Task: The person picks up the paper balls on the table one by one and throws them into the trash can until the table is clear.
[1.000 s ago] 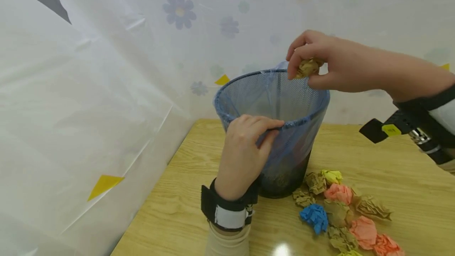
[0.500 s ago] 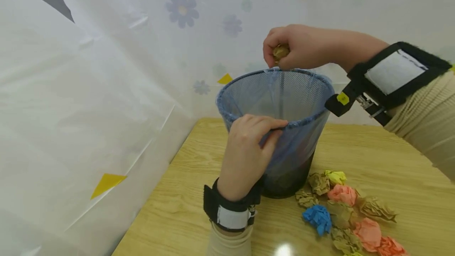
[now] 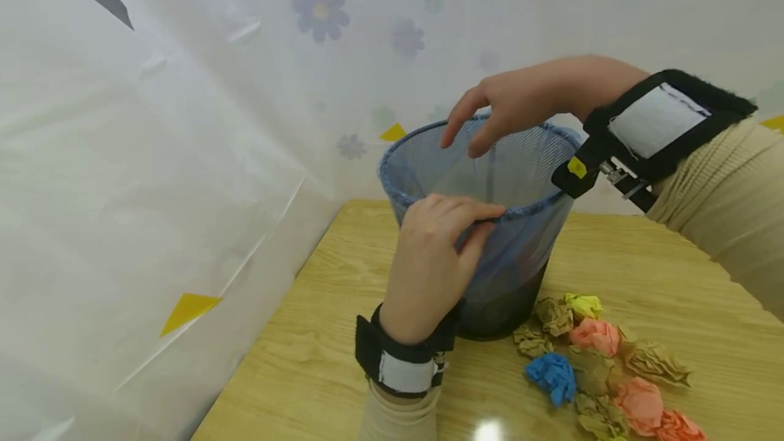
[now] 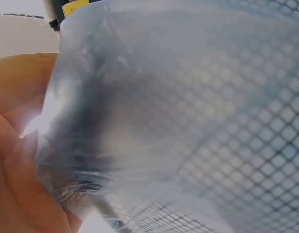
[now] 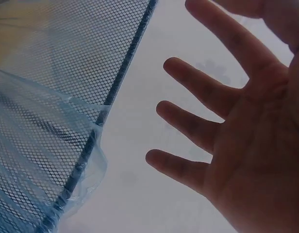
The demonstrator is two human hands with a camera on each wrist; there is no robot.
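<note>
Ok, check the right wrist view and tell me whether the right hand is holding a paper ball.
No: the right hand is spread open with bare fingers and nothing in the palm, beside the mesh bin.

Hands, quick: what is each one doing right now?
Left hand: grips the rim of the mesh bin.
Right hand: open above the bin, fingers spread, holding nothing.

Bright, even light; blurred left-wrist view
</note>
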